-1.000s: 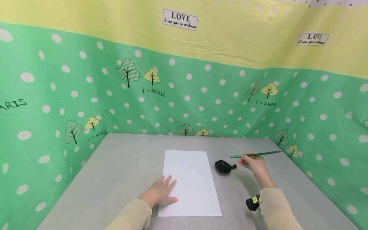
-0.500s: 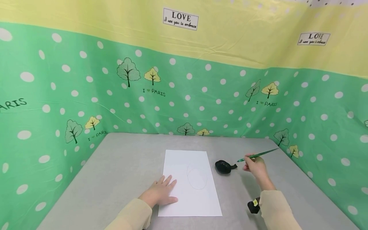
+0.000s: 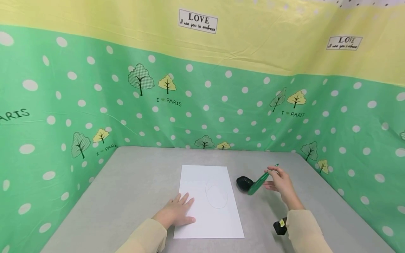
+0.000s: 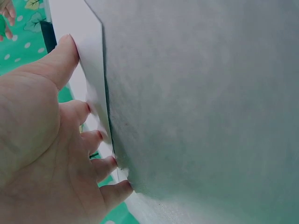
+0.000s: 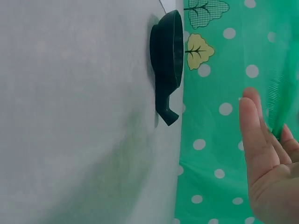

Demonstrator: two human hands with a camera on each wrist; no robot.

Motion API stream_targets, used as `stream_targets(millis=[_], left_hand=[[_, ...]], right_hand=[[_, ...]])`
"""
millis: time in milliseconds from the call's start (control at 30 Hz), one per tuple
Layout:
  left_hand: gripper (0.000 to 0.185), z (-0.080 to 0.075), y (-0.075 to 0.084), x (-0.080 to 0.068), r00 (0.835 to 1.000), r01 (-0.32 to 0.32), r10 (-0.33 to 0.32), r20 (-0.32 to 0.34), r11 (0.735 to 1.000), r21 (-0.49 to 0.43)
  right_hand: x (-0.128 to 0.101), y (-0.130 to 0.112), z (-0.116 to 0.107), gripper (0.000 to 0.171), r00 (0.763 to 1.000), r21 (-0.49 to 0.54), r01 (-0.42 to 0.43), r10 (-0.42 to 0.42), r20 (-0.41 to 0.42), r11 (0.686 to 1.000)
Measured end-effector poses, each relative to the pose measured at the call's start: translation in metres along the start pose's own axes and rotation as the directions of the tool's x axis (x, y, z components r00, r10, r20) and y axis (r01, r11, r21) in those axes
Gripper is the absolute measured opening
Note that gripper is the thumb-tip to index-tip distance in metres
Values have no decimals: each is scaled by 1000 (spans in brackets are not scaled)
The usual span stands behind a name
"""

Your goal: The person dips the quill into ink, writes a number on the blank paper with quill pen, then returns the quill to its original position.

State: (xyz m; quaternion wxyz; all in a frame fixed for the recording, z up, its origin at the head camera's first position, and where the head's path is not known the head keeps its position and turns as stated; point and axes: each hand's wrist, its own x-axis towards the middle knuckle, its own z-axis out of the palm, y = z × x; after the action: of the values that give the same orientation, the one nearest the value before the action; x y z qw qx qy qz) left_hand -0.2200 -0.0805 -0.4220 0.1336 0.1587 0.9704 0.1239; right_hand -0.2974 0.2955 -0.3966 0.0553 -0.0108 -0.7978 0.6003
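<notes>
My left hand [image 3: 177,211] lies with spread fingers on the white sheet of paper [image 3: 209,225], near its left edge. A thin curved line is drawn on the sheet's right half. In the left wrist view the fingers of this hand [image 4: 51,126] reach along the paper's edge. My right hand [image 3: 281,181] pinches a green comb [image 3: 258,183] above the table, its broad toothed end slanting down to the left. Close by, a black shallow dish with a short handle [image 3: 244,183] rests on the table; in the head view the comb hides its handle.
A black object with a yellow label [image 3: 280,227] lies by the right sleeve, which partly hides it. Green and yellow printed curtains [image 3: 202,105] enclose the grey table [image 3: 133,182] at the back and sides.
The comb has turned in my right hand, from nearly level to steeply slanted with its broad face showing. The right hand has shifted only slightly; the left hand has stayed on the paper.
</notes>
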Motion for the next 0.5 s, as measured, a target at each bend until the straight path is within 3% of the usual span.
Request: stream_targets(millis=[200,367,500], left_hand=[[72,-1,0,-1,1000,4,-4,2,1000,-9],[72,0,0,-1,1000,5,-5,1,1000,-2],[72,0,0,0,1000,7,-7,0,1000,4]], right_hand=[[-8,-12,4,43,999,-58,18,-16,37,998],[-8,-13,8,40,996,-134,-18,29,81,991],[-9,-10,9,58,991,-239,-17,48,125,971]])
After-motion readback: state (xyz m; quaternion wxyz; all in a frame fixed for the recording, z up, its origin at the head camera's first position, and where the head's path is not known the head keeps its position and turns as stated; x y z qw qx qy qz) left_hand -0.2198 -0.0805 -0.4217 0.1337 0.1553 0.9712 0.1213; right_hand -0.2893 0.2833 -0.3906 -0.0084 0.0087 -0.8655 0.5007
